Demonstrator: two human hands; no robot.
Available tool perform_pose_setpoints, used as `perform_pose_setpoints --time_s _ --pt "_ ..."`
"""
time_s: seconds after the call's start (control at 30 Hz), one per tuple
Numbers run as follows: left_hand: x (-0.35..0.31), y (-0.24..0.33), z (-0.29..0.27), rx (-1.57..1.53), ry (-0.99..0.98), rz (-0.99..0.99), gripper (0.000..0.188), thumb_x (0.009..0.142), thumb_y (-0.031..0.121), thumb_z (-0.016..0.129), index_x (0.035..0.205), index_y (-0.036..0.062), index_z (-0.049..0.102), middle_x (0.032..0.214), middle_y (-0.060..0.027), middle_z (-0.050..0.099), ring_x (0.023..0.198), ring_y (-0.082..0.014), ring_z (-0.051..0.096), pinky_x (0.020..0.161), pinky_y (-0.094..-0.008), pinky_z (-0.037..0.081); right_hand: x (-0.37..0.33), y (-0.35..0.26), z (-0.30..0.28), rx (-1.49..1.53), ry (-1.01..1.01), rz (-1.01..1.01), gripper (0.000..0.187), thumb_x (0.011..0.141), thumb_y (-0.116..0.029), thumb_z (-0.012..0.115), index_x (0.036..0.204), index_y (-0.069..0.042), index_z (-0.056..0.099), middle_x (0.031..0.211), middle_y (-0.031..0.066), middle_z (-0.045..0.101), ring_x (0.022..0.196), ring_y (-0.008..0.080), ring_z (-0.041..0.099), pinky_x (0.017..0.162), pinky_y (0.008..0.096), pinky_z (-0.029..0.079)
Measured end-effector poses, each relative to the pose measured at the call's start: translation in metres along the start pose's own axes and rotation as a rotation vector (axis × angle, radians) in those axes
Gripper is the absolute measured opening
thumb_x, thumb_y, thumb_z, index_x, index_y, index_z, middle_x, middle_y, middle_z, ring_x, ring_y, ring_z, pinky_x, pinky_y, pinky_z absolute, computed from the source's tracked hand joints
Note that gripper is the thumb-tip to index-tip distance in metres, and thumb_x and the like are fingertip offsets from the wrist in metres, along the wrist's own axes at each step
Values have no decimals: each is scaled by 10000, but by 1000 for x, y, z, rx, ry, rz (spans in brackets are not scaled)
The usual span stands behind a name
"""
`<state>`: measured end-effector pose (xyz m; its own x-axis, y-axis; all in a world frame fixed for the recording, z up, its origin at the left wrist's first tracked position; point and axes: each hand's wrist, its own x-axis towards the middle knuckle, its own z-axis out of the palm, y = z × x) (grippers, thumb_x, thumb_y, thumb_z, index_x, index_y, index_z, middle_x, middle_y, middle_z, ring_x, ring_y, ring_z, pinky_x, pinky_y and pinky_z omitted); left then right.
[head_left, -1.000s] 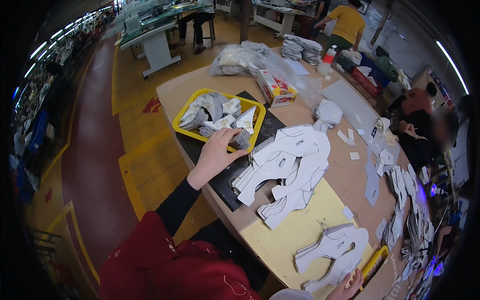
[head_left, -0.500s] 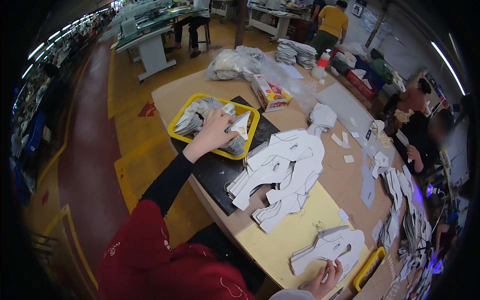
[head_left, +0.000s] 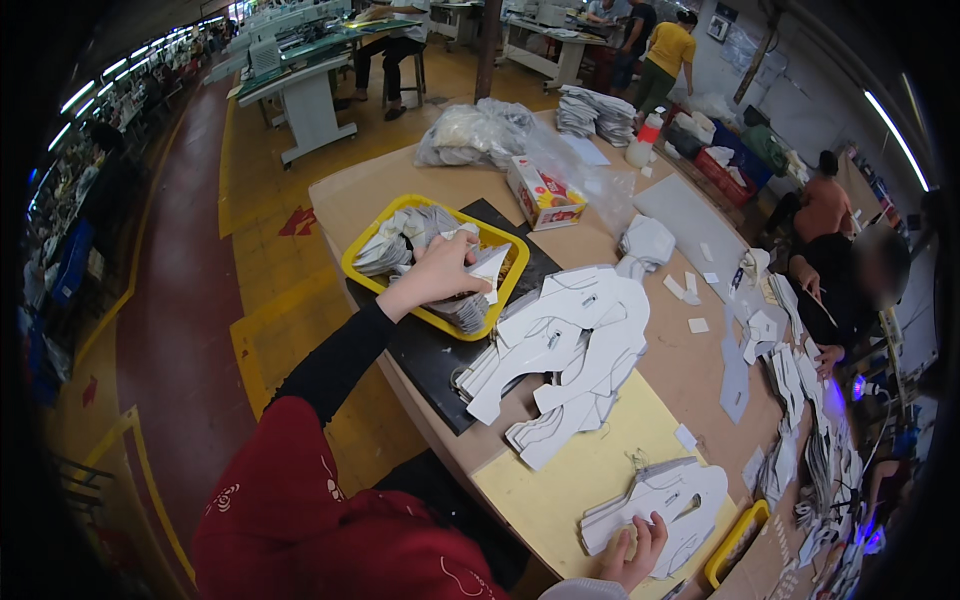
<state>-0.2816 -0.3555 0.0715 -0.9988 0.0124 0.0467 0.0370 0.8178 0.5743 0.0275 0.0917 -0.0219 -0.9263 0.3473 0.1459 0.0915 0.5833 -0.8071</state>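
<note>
A yellow plastic basket (head_left: 352, 268) on the far left of the table holds several bundles of small grey-white cut pieces (head_left: 465, 314). Reaching into it, my left hand (head_left: 440, 270) has its thumb and fingers closed on a small white cut piece (head_left: 490, 266) at the basket's right side. On a yellow sheet (head_left: 620, 425) near the front, a small stack of white shoe-upper pieces (head_left: 685, 495) lies fanned out. My right hand (head_left: 635, 555) is at the lower edge of that stack, fingers apart and slightly curled. Larger white shoe-upper pieces (head_left: 600, 310) are heaped between the hands.
Behind the basket are a small printed box (head_left: 545, 195), clear plastic bags (head_left: 475, 135) and a bottle with a red band (head_left: 645, 135). Another yellow basket (head_left: 735, 545) stands by the right hand. Across the table a co-worker (head_left: 850, 285) handles pieces beside long grey-white stacks (head_left: 800, 410).
My left hand's fingers have drawn together on a white piece in the basket. My right hand's fingers have lifted and curled off the stack's surface. The co-worker's hands have moved.
</note>
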Motion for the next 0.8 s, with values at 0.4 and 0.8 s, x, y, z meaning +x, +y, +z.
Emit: perform_pose_setpoints --time_s 0.4,0.8 --pt "-22 19 -1 27 -51 61 623 718 416 779 1229 174 519 1225 -114 554 1266 -346 396 1014 -510 281 -10 9 0 -61 -69 -61 414 964 -118 615 1343 5 501 1412 185 475 1271 292 480 1069 396 400" --pt "-29 27 5 -358 162 165 549 746 135 820 1189 95 499 1208 -117 528 1168 -278 538 983 -403 437 7 -33 14 -171 -31 -254 241 841 22 622 1080 3 649 1313 174 538 1035 302 570 927 403 464"
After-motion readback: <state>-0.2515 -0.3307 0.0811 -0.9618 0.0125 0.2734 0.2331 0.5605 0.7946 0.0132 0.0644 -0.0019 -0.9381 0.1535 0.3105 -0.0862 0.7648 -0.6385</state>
